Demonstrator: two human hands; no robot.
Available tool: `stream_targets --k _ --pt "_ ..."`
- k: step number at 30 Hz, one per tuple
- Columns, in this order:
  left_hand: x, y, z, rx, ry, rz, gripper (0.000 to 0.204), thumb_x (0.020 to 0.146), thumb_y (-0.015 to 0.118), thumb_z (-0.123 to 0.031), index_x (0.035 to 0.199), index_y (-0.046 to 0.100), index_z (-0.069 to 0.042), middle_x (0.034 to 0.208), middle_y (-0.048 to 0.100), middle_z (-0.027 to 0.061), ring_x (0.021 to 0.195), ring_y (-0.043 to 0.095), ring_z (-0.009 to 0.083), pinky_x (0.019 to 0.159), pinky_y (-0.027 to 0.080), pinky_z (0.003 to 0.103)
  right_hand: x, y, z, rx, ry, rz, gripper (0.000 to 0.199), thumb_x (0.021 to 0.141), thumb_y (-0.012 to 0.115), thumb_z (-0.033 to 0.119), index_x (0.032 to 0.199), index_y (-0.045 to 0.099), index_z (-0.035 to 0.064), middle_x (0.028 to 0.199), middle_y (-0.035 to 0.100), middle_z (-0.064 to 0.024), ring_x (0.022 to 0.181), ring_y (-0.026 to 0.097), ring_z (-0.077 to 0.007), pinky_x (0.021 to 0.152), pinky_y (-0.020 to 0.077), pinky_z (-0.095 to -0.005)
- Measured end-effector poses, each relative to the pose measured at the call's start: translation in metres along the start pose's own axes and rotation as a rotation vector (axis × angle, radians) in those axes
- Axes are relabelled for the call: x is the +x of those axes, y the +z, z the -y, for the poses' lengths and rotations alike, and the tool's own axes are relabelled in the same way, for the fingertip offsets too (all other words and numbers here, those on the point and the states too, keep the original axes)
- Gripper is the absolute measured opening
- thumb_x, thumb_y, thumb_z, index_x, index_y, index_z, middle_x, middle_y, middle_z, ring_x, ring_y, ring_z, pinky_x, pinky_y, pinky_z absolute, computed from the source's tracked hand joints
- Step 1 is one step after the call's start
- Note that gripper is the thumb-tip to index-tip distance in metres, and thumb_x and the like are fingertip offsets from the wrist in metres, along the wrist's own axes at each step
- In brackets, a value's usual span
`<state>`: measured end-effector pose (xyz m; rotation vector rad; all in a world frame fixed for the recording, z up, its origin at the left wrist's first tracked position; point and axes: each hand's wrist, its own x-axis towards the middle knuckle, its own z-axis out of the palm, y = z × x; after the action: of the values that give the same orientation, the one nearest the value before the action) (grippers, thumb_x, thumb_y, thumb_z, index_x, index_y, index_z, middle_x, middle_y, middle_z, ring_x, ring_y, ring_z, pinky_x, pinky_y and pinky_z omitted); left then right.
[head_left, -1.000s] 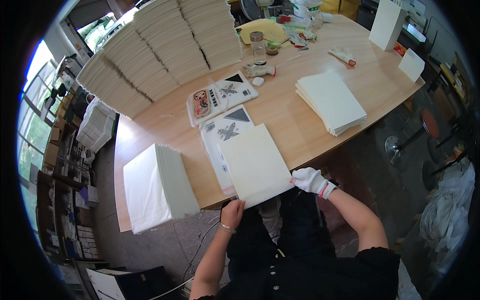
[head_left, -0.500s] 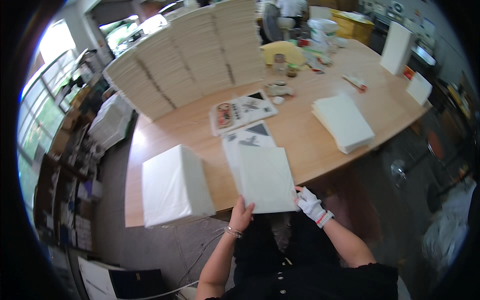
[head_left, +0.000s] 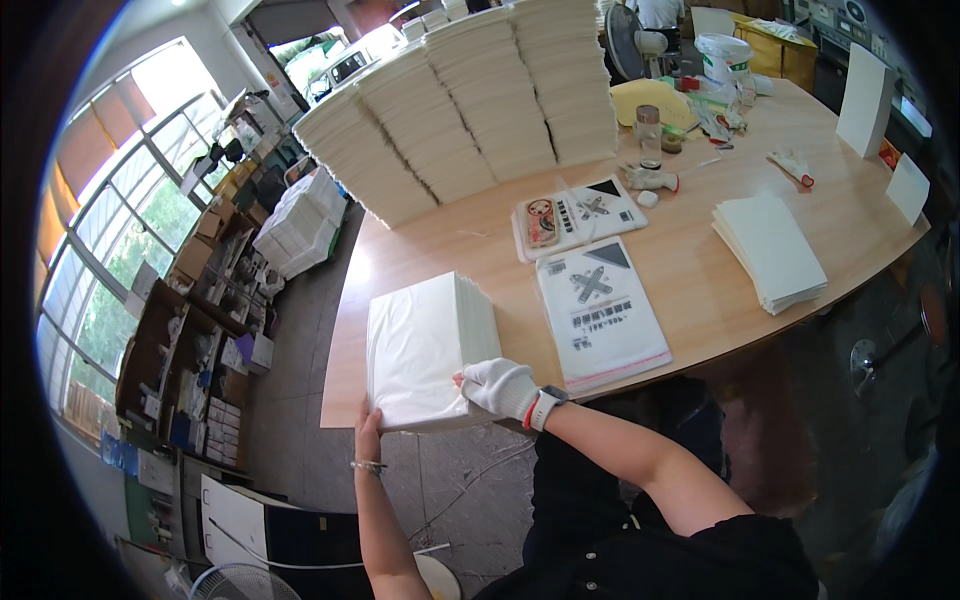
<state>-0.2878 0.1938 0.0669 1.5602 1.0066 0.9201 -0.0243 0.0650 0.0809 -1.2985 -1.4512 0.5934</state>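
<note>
A tall stack of white film-wrapped paper packs [head_left: 415, 345] stands at the table's near left edge. My bare left hand [head_left: 368, 430] grips the near left corner of its top pack, with some fingers hidden by the pack. My right hand [head_left: 498, 388], in a white glove with its fingertips bare, is curled against the pack's near right corner, fingertips on the shiny film. To the right lies a pile of printed clear plastic bags [head_left: 605, 320], some way from both hands.
Tall stacks of cream paper [head_left: 465, 110] rise at the back. Another bag pile [head_left: 570, 215] holds a patterned phone-like item [head_left: 541, 222]. On the right are a white sheet pile [head_left: 770, 250], a glove [head_left: 790, 165] and upright white boards [head_left: 865, 100]. A jar [head_left: 648, 135] stands farther back.
Both hands have moved left with the white pack from above the bag pile to the stack. The pack now lies on top there, and the printed bags are uncovered. The view has shifted left.
</note>
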Motion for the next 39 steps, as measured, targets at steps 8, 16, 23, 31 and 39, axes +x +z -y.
stream_targets --k 8,16,23,31,39 --pt "0.008 0.005 0.015 -0.048 0.371 -0.481 0.048 0.072 0.051 -0.01 0.118 0.042 0.003 0.113 0.049 0.0146 0.098 0.048 0.0255 0.08 0.04 0.036 -0.11 -0.124 -0.054 0.4 0.245 -0.488 0.025 0.087 0.046 0.021 0.101 0.05 0.0008 0.069 0.049 0.0002 0.058 0.049 -0.0082 0.055 0.0426 -0.021" --pt "-0.058 0.12 -0.089 0.247 0.835 -0.338 0.025 0.075 0.046 -0.001 0.099 0.054 0.0 0.094 0.057 0.0132 0.085 0.054 0.0206 0.074 0.043 0.031 -0.244 -0.347 -0.078 0.598 0.445 -1.486 0.007 0.083 0.045 0.012 0.079 0.048 0.0072 0.059 0.046 -0.0008 0.043 0.038 -0.0098 0.039 0.0365 -0.0244" --pt "-0.07 0.259 -0.071 0.311 0.676 0.482 0.019 0.072 0.054 0.0 0.091 0.054 -0.003 0.078 0.061 0.011 0.072 0.06 0.0241 0.062 0.047 0.033 -0.243 -0.374 -0.08 0.982 0.509 -1.497 0.012 0.086 0.044 0.019 0.081 0.048 0.0078 0.059 0.047 -0.0024 0.042 0.039 -0.0127 0.04 0.0383 -0.024" --pt "-0.025 0.363 0.005 1.121 0.631 0.516 0.019 0.071 0.051 -0.006 0.09 0.055 -0.005 0.096 0.053 0.0156 0.09 0.053 0.0296 0.075 0.045 0.037 -0.23 -0.432 -0.085 0.782 0.619 -1.417 0.011 0.081 0.052 0.027 0.085 0.049 0.0176 0.066 0.047 0.0023 0.053 0.047 -0.0087 0.038 0.0387 -0.0194" --pt "0.009 0.373 0.016 1.23 0.676 0.493 0.007 0.073 0.05 -0.01 0.075 0.055 -0.006 0.079 0.055 0.0122 0.077 0.056 0.0274 0.067 0.046 0.037 -0.263 -0.349 -0.033 0.138 0.366 -1.101 0.018 0.084 0.044 0.013 0.097 0.048 0.0028 0.077 0.055 -0.005 0.064 0.054 -0.0124 0.051 0.0456 -0.0266"
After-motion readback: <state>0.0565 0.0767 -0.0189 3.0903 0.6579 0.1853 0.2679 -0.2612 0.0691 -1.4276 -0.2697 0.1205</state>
